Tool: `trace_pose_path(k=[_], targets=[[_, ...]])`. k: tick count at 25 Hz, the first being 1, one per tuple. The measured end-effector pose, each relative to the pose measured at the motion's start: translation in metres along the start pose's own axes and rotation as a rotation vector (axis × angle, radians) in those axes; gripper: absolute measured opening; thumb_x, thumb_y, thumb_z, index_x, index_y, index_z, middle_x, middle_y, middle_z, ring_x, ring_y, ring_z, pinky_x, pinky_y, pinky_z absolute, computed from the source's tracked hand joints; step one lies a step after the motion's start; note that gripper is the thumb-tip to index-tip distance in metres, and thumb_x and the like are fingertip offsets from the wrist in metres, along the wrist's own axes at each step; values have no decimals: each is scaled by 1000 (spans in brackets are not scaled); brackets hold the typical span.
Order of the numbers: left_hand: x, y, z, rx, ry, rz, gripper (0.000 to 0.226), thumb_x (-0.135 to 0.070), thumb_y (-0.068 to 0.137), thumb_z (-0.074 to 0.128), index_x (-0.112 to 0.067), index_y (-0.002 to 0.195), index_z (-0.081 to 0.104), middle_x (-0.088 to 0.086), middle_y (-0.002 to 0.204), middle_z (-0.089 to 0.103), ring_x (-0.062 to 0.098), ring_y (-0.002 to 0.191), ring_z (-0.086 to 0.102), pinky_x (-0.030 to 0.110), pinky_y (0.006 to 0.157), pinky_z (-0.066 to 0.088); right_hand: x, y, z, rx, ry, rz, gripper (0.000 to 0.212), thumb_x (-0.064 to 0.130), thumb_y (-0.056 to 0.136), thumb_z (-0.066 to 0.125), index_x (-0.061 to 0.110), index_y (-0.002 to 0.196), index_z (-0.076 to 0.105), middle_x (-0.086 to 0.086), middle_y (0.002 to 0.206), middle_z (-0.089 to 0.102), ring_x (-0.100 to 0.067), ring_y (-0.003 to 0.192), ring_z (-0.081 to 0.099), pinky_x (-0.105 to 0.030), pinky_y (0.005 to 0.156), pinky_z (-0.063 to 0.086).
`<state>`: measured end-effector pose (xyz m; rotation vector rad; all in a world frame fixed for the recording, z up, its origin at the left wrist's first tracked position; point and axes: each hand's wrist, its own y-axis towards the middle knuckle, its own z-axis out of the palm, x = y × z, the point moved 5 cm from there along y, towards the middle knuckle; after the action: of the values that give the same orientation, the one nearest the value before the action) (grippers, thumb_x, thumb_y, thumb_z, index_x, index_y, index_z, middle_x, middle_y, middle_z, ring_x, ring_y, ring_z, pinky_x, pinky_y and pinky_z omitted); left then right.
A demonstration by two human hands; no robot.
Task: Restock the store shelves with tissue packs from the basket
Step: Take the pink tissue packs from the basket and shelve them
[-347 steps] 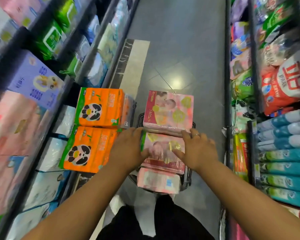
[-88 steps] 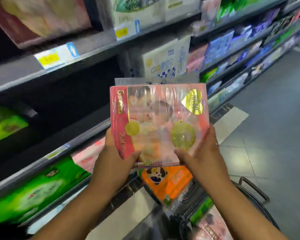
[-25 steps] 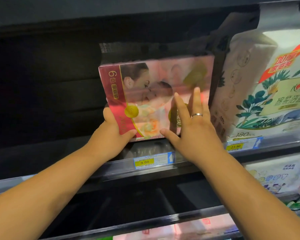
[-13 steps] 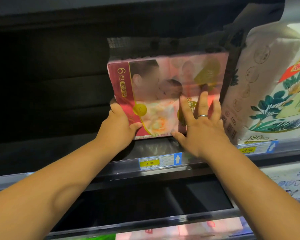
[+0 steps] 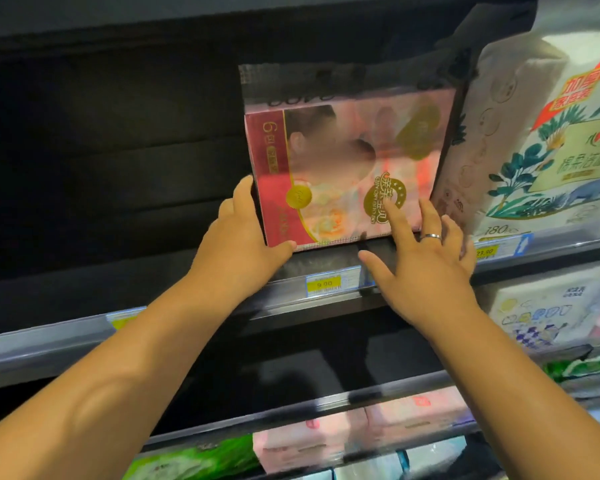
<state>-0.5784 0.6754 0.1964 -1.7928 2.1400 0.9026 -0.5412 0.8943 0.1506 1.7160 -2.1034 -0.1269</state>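
Standing upright on the shelf [image 5: 66, 336], the pink tissue pack [image 5: 347, 174] runs left-right, touching the white pack [image 5: 534, 150] at right. Left hand [image 5: 243, 244] grips its lower-left corner; right hand [image 5: 420, 268], fingers straight, presses its front. Next, I judge: push it farther in.

It is a shop — tiered dark shelves [image 5: 49, 341] carry yellow price labels [image 5: 324, 284] on their rails just below the fingers [image 5: 397, 218], with wrapped tissue packs [image 5: 548, 157] stacked to their right and on lower tiers.
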Motion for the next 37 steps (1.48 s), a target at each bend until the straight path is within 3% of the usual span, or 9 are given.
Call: trace_pose_path(k=[3, 9, 15, 18, 20, 23, 26, 30, 37], targets=[[-10, -28, -12, -73, 62, 152, 97, -36, 77, 77, -30, 149, 13, 4, 144, 35, 26, 130, 40, 32, 96, 37, 5, -36, -3, 0, -30, 73, 74, 68, 90, 35, 47, 149, -5, -2, 161, -9, -34, 146, -1, -57, 115, 9], [-17, -103, 0, -9, 83, 481, 86, -38, 78, 73, -24, 149, 26, 2, 147, 35, 26, 134, 34, 40, 106, 36, 5, -134, 1, 89, -185, 208, 78, 70, 89, 32, 44, 149, -12, -1, 161, -15, -35, 145, 3, -58, 113, 14], [-16, -192, 74, 307, 89, 682, 86, -43, 78, 70, -20, 150, 28, 8, 151, 33, 29, 138, 31, 42, 110, 33, -40, -283, 24, 199, -276, 457, 81, 72, 87, 37, 43, 152, -1, -8, 162, 4, -37, 143, 18, -58, 108, 22], [-26, -248, 118, 494, 88, 786, 87, -43, 79, 70, -20, 150, 26, 8, 152, 30, 29, 139, 29, 41, 111, 30, -68, -351, 22, 227, -281, 599, 82, 70, 83, 48, 40, 152, 14, -9, 160, 17, -38, 139, 27, -60, 105, 26], [-36, -287, 147, 585, 134, 868, 86, -45, 76, 71, -17, 147, 31, 10, 148, 36, 32, 133, 37, 43, 105, 38, -89, -399, 18, 240, -300, 699, 82, 70, 82, 50, 39, 151, 18, -10, 159, 22, -39, 137, 31, -61, 103, 29], [-52, -343, 189, 611, 200, 1003, 83, -49, 63, 68, -11, 134, 49, 17, 130, 55, 37, 113, 57, 45, 85, 53, -129, -477, 16, 344, -281, 874, 82, 70, 86, 41, 40, 152, 4, -6, 162, 8, -36, 141, 22, -58, 107, 26], [-70, -401, 232, 674, 188, 1126, 79, -45, 66, 67, -6, 132, 52, 21, 124, 56, 42, 109, 56, 49, 89, 52, -172, -560, 22, 486, -235, 1054, 80, 71, 89, 33, 41, 150, -9, 2, 162, -4, -32, 144, 14, -58, 109, 25], [-105, -485, 295, 795, 269, 1205, 84, -39, 56, 84, -4, 128, 57, 24, 121, 60, 43, 106, 60, 50, 87, 52, -231, -660, 33, 635, -179, 1211, 81, 73, 89, 30, 38, 151, -10, 0, 162, -5, -33, 143, 17, -59, 109, 26], [-93, -634, 419, 1127, 384, 1200, 76, -47, 76, 65, -6, 137, 46, 20, 126, 55, 39, 112, 55, 46, 87, 50, -315, -783, 115, 788, 23, 1340, 89, 73, 87, 34, 38, 149, -19, -8, 162, -6, -38, 141, 22, -54, 105, 37]])
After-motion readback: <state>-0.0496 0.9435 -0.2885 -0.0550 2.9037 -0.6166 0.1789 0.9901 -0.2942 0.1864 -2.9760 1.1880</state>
